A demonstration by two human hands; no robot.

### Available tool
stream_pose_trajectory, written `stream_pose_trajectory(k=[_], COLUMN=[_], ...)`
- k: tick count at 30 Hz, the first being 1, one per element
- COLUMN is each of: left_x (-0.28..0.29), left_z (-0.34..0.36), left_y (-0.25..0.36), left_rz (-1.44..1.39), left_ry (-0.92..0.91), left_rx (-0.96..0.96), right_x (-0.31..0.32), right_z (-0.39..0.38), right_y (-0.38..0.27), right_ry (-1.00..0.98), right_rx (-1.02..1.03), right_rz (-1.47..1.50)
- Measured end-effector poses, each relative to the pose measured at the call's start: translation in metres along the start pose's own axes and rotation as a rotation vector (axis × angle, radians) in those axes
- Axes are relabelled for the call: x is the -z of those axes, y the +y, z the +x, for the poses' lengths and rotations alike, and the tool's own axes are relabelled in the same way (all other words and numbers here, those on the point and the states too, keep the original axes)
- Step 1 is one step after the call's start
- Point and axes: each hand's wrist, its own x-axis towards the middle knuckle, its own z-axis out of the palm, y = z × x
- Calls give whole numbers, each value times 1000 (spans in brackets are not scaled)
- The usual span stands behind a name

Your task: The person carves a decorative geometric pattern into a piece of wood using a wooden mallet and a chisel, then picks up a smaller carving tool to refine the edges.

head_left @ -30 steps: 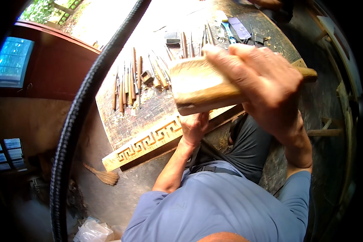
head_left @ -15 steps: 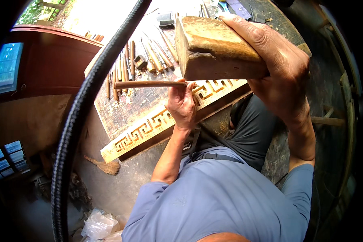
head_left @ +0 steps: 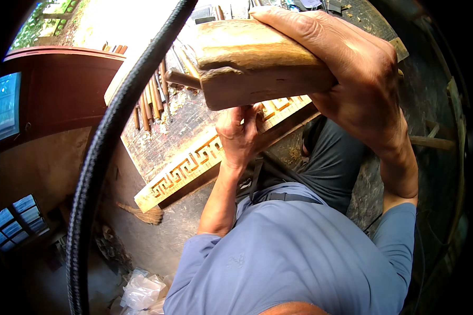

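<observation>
My right hand (head_left: 355, 65) is closed around the narrow end of a thick wooden mallet (head_left: 268, 79), its thumb along the top edge. The mallet is raised over the bench and covers part of what lies below. My left hand (head_left: 237, 137) is closed on a carving chisel, whose wooden handle (head_left: 182, 79) sticks out past the mallet's left end. The chisel's blade and the fingertips are hidden. Beneath my left hand lies a long pale board (head_left: 189, 164) with a stepped key pattern cut into it, running aslant along the bench's near edge.
More wooden-handled carving tools (head_left: 153, 100) lie in a row on the workbench (head_left: 147, 149) among wood shavings. A black braided cable (head_left: 102, 142) crosses the left side of the view. On the floor are a straw broom (head_left: 144, 214) and a white plastic bag (head_left: 142, 290).
The mallet has moved left and slightly down, and now hides much of the chisel handle. My left hand still grips the chisel near the same part of the board.
</observation>
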Motion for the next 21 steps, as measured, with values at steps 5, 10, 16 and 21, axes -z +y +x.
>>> stream_pose_trajectory(k=[5,10,16,21], left_x=[-4,-4,3,7], left_z=[-5,0,2,4], left_y=[-8,-7,-1,7], left_rz=[-141,-40,99,133], left_ry=[54,47,-39,-54], left_rx=[80,-57,-120,-164], right_x=[6,3,13,-9], right_z=[7,4,13,30], right_y=[0,3,-10,0], right_ry=[-70,-58,-185,125], right_rx=[18,59,-62,224], right_rz=[35,26,31,-108])
